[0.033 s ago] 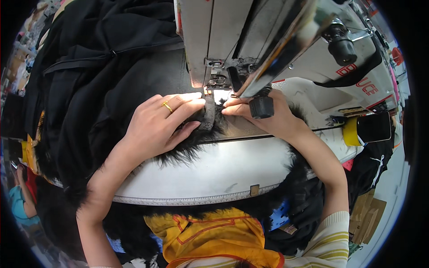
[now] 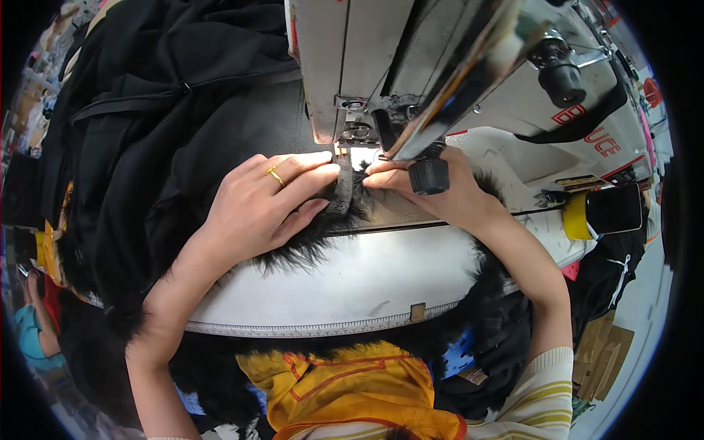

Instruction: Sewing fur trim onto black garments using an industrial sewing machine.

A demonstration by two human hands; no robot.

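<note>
Black fabric (image 2: 242, 132) lies under the presser foot area of a white sewing machine (image 2: 326, 66). A narrow dark band (image 2: 343, 183) runs toward the needle, with black fur trim (image 2: 301, 253) along the fabric's near edge. My left hand (image 2: 257, 198), a gold ring on one finger, rests on the fabric with its fingers stretched out flat, tips beside the band. Right of the band, my right hand (image 2: 455, 191) has its fingertips together at a tuft of the trim. A black knob (image 2: 429, 176) hides part of that hand. The needle's tip is hard to make out.
A measuring tape strip (image 2: 308, 330) follows the white table's near edge. At right stand a yellow tape roll (image 2: 578, 216) and a dark phone-like slab (image 2: 614, 208). Orange cloth (image 2: 345, 389) covers my lap. Another person (image 2: 37, 323) is at far left; cardboard (image 2: 605, 356) lies lower right.
</note>
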